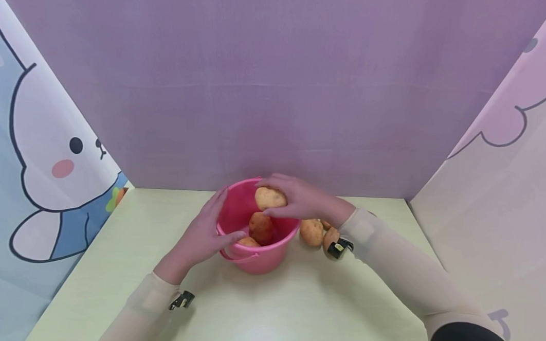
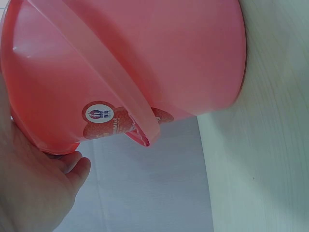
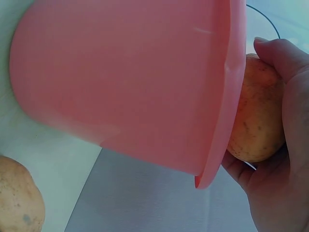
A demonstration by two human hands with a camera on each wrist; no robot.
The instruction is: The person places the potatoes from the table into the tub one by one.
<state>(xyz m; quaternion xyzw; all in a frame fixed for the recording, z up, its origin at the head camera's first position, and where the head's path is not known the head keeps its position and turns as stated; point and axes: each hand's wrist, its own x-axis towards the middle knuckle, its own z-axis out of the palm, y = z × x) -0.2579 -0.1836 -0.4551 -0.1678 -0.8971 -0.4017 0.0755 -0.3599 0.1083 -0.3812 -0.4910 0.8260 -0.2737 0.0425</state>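
A pink bucket stands upright on the table. My left hand grips its left rim, the thumb lying over the near edge. Low on the bucket's side hangs its pink handle, beside a strawberry sticker, as the left wrist view shows. Over the bucket's opening, my right hand holds a potato between thumb and fingers. From the right wrist, that potato appears right at the rim. Two more potatoes show inside the bucket, a reddish-looking one and a partly hidden one.
To the right of the bucket, a potato lies on the pale table. Others, such as a potato beside it, are partly covered by my right forearm. A purple panel rises behind, with printed panels at both sides.
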